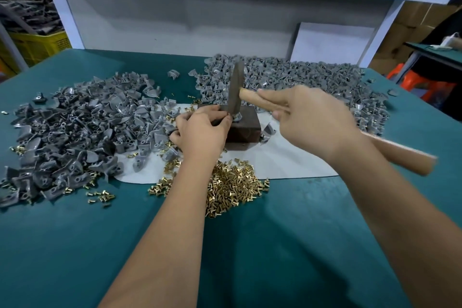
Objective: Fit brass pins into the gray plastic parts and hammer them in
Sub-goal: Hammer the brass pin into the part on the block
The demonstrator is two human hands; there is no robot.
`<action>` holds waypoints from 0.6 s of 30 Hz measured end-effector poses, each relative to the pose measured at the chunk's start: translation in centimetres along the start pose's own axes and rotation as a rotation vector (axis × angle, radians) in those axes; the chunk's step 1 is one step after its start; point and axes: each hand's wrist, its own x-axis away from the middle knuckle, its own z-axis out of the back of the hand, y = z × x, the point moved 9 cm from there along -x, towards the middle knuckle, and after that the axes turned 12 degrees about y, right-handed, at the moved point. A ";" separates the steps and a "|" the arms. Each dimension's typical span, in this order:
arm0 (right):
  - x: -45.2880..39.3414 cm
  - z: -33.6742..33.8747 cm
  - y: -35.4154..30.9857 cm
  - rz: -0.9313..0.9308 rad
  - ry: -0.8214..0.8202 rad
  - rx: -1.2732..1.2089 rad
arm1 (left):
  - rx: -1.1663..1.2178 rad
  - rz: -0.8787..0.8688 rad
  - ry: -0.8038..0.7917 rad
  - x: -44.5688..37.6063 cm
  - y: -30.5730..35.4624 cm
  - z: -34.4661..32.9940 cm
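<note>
My right hand (310,120) grips the wooden handle of a hammer (236,90), whose dark metal head stands down on a gray plastic part (237,117) lying on top of a dark block (243,130). My left hand (202,132) pinches that part at the block's left edge, fingertips beside the hammer head. A heap of loose brass pins (230,185) lies on the green mat just in front of the block. Big piles of gray plastic parts spread at the left (75,132) and at the back right (287,77).
A white sheet (287,160) lies under the block on the green table (250,245). A white shelf frame (175,7) rises behind, with a white board (332,42) leaning there. A yellow crate (37,45) stands far left, an orange stool (420,82) far right.
</note>
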 end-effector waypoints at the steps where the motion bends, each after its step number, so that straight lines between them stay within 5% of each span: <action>1: 0.1 -0.1 -0.3 0.024 -0.016 0.021 | -0.007 -0.004 0.001 0.0 0.0 0.0; 5: -0.4 1.2 0.7 -0.066 0.127 -0.042 | 0.006 0.000 0.006 0.0 0.0 -0.1; 9: 0.5 -0.3 0.3 0.009 -0.010 0.056 | -0.011 -0.007 -0.001 -0.1 0.1 0.0; 14: 0.3 0.7 1.0 -0.045 0.100 -0.002 | -0.010 0.018 -0.001 -0.2 -0.1 -0.2; 18: 1.1 -1.1 0.2 0.047 0.009 0.073 | -0.013 -0.005 0.009 0.0 0.1 0.1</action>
